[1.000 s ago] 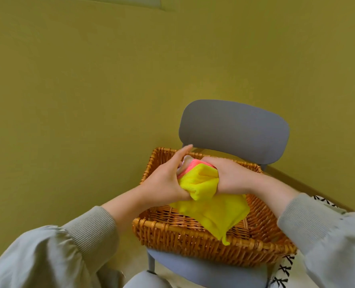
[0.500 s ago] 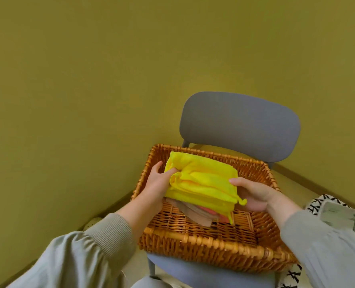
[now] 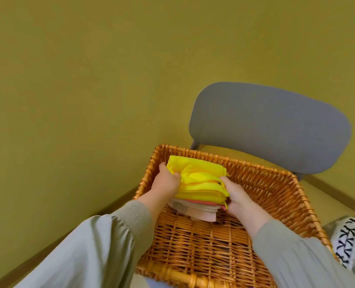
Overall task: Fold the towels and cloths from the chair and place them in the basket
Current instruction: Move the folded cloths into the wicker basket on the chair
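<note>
A brown wicker basket [image 3: 276, 190] stands on the seat of a grey chair [image 3: 270, 127]. Inside it, at the far left corner, is a stack of folded cloths: a yellow cloth [image 3: 201, 181] on top, a thin pink one and a beige one [image 3: 197, 210] underneath. My left hand [image 3: 167, 182] grips the stack's left side, fingers curled into the yellow cloth. My right hand [image 3: 234, 194] holds its right side, thumb against the layered edges. The stack sits low, at or near the basket's woven floor.
An olive-yellow wall fills the left and the back, with a baseboard running behind the basket. A black-and-white patterned fabric [image 3: 347, 240] lies at the right edge beside the basket. The basket's right half holds nothing.
The loose yellow cloth was folded onto the stack. Both hands have lowered the stack into the basket's far left corner, and the view has tilted down and closer.
</note>
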### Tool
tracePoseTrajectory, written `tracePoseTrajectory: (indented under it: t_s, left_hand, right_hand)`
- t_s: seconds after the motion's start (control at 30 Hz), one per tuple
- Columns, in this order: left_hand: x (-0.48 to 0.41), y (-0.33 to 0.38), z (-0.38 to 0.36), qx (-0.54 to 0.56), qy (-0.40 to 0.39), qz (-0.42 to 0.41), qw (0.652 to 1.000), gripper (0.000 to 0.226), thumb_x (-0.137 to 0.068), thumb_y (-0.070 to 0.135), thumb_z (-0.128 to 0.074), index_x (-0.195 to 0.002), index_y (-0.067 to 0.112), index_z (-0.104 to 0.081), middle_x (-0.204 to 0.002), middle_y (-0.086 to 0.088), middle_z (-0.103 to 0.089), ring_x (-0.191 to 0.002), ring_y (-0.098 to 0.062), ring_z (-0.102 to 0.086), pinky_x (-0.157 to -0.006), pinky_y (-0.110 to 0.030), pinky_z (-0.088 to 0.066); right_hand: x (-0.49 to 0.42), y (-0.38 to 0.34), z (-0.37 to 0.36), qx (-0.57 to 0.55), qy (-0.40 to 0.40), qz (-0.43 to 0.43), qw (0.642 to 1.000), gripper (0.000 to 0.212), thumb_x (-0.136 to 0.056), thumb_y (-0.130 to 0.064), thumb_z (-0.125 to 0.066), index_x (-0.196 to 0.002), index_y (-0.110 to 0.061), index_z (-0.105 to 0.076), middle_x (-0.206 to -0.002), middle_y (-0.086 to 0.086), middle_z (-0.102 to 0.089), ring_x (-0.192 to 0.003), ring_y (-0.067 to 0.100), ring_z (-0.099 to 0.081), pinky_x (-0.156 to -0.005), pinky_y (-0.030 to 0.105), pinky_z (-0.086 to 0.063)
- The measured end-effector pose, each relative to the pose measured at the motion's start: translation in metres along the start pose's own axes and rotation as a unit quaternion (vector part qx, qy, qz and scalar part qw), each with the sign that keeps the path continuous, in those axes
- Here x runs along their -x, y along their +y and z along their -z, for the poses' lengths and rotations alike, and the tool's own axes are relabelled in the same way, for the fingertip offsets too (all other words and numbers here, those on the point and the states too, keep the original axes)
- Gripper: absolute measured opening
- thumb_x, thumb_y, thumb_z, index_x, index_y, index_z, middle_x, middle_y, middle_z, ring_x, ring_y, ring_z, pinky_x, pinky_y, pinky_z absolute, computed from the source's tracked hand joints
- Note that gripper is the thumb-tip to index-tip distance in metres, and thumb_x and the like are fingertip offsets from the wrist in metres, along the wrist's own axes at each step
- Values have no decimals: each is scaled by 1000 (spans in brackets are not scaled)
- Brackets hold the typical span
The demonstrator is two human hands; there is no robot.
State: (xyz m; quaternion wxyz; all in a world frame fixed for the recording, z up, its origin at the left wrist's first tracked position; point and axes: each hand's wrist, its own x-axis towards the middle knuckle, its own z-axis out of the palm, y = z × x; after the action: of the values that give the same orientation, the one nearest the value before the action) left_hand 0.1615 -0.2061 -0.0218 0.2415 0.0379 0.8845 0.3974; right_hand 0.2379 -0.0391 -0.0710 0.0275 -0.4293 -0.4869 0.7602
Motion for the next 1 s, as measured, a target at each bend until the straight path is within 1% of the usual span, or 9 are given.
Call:
tracePoseTrajectory:
  t_s: [0.13, 0.3, 0.37, 0.43, 0.57, 0.63, 0.7, 0.83, 1.0]
  left_hand:
    - [8, 3, 12, -199, 119, -167, 958, 67, -94, 8, -44, -151, 14, -10, -152, -11, -28, -132, -30, -40, -102, -38, -38]
    - [0, -7, 4, -384, 219, -430, 787, 38, -73, 10, -50, -109, 7, -62, -119, -15, -61, -110, -36, -56, -83, -43, -49]
    - [2, -8, -1, -410, 124, -389, 816, 42, -83, 19, -32, -111, 8, -62, -115, -13, -63, -108, -35, -56, -85, -42, -47]
    - [-1, -12, -8, -443, 35, -284, 850, 49, -98, 29, -21, -138, 9, -43, -142, -12, -45, -133, -32, -37, -107, -42, -31]
    - [-11, -19, -20, -496, -22, -249, 832, 59, -103, 40, -18, -152, 13, -1, -160, -5, 3, -147, -23, 8, -118, -42, 0]
    - [-16, -21, -20, -495, -10, -251, 832, 58, -103, 39, -19, -152, 14, -2, -160, -5, 4, -147, -23, 7, -118, -42, 0]
    - [-15, -20, -17, -519, 50, -265, 811, 53, -102, 36, -25, -150, 13, -20, -157, -9, -15, -145, -28, -12, -115, -46, -15]
    - [-9, -13, -15, -546, 96, -323, 767, 39, -100, 25, -31, -132, 8, -43, -134, -11, -45, -125, -31, -39, -100, -41, -33]
    - [-24, -22, -13, -523, -42, -252, 813, 65, -102, 45, -19, -151, 4, -8, -159, -11, -9, -147, -25, -5, -118, -40, -7]
  right_hand:
    - [-2, 5, -17, 4, -3, 3, 1000, 13, -90, -14, -62, -93, -2, -63, -68, 13, -70, -57, 23, -67, -52, 28, -53]
    - [-1, 8, -29, 55, 20, 33, 998, 35, -78, -22, -68, -104, 0, -62, -91, 18, -68, -80, 30, -66, -70, 36, -55]
    - [3, 8, -33, 152, 29, 53, 987, 57, -71, -29, -65, -119, -3, -51, -104, 14, -63, -92, 30, -63, -77, 37, -53]
    - [13, 9, -32, 280, 46, 90, 955, 57, -82, -23, -60, -131, -6, -37, -118, 13, -54, -107, 31, -54, -92, 38, -46]
    - [31, 11, -27, 556, 111, 408, 716, 57, -87, -20, -55, -140, -10, -35, -141, 7, -40, -131, 26, -36, -109, 37, -32]
    - [31, 13, -31, 629, 81, 473, 612, 43, -91, -26, -44, -132, -13, -48, -132, 5, -49, -124, 25, -44, -102, 39, -40]
    - [28, 16, -33, 691, 58, 458, 557, 45, -93, -35, -28, -123, -15, -56, -123, 4, -56, -115, 25, -50, -93, 40, -45]
    - [13, 21, -28, 720, 60, 407, 558, 44, -99, -38, -30, -134, -16, -45, -132, 2, -50, -122, 23, -44, -99, 39, -40]
    - [0, 27, -29, 715, 70, 388, 578, 50, -98, -43, -28, -139, -17, -37, -131, 1, -47, -119, 22, -42, -99, 37, -38]
